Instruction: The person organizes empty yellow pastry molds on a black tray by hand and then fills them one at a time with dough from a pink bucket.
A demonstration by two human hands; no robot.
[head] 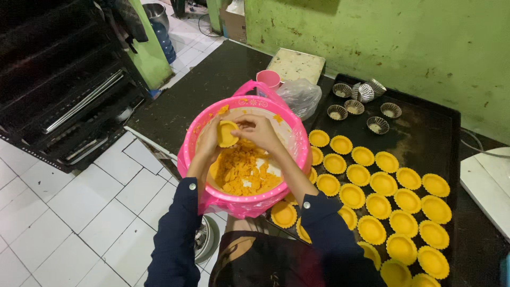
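Over the pink basin [186,159] of crumbly orange dough [241,172] at the table's near-left edge, the left hand [210,139] cups a dough-lined tart mould [228,133], its opening tilted rightward, while the right hand [260,132] pinches its rim. Filled tart shells [372,183] cover the black tray [425,138]; empty fluted tins [355,106] cluster at its far corner, beside a crumpled clear plastic bag [300,94] and pink cup [268,78].

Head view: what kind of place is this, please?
Probably a small home bakery or kitchen. A black baking tray holds rows of yellow tart shells, both hands press dough into a shell over a pink tub, and a dark rack oven stands nearby.
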